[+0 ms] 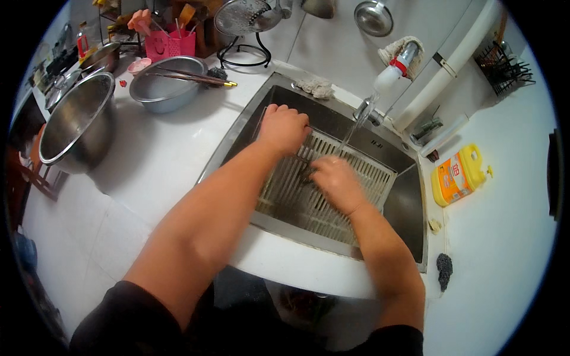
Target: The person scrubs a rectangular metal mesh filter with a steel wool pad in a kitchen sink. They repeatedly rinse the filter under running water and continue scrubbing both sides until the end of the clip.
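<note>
A light slotted rack or grille lies in the stainless steel sink, with water running onto it from the faucet. My left hand is closed over the rack's upper left edge. Lower and to the right, my right hand is blurred over the middle of the slots, its fingers curled around something dark that looks like a scouring pad; most of it is hidden.
Left of the sink stand a large steel bowl and a grey basin with chopsticks across it. A yellow detergent jug and a dark steel-wool scourer lie to the right. A cloth rests behind the sink.
</note>
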Action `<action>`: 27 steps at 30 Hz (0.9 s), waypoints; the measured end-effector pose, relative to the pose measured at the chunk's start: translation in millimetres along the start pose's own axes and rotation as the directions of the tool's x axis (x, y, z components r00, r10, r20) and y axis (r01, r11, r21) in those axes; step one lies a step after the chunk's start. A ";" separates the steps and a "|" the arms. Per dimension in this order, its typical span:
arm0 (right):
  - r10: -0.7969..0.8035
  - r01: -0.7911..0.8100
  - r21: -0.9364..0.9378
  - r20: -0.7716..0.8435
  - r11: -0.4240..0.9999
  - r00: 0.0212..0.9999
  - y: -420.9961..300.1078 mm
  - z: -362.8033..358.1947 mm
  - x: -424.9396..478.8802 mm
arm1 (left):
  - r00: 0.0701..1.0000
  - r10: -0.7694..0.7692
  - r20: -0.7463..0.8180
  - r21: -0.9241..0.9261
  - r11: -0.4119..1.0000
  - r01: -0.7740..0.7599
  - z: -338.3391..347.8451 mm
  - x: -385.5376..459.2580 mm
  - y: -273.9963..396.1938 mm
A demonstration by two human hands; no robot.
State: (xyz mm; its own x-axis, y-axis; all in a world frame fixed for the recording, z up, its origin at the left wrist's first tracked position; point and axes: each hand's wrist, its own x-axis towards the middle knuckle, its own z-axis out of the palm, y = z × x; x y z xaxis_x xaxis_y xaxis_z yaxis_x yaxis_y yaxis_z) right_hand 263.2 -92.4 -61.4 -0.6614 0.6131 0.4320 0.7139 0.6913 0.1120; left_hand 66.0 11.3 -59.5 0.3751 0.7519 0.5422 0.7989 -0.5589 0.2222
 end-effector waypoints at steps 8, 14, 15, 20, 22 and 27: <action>0.198 -0.269 0.154 0.367 0.951 0.909 -26.4 -10.5 1.3 | 0.999 -0.019 0.042 0.000 1.000 0.019 -0.8 -1.5 5.6; 0.394 -0.411 -0.146 -0.131 0.900 0.910 10.7 -6.6 16.9 | 0.993 0.042 0.109 -0.036 0.999 -0.039 -3.2 0.1 18.1; 0.363 -0.380 -0.137 -0.135 0.915 0.922 4.8 0.0 21.1 | 0.993 0.038 0.114 -0.026 0.999 -0.035 -1.9 -0.8 15.0; 0.301 -0.300 -0.107 -0.007 0.948 0.954 5.9 -2.9 25.7 | 0.991 0.051 0.126 -0.013 0.999 -0.050 -3.0 -0.4 11.3; 0.398 -0.432 -0.198 -0.186 0.880 0.898 21.9 -4.4 14.9 | 0.992 0.075 0.106 -0.049 0.996 -0.070 0.8 -0.8 16.1; 0.043 -0.030 -0.136 0.096 0.990 0.994 -9.2 -3.5 25.7 | 0.989 0.076 0.124 -0.078 0.995 -0.067 -1.7 -3.7 13.8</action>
State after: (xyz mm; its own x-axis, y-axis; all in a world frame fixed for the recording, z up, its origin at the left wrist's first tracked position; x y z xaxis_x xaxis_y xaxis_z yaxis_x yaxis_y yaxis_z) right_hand 240.4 -84.4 -48.2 -0.6492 0.6760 0.3486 0.7578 0.6144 0.2199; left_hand 74.9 0.2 -57.1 0.4902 0.7445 0.4533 0.7331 -0.6334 0.2477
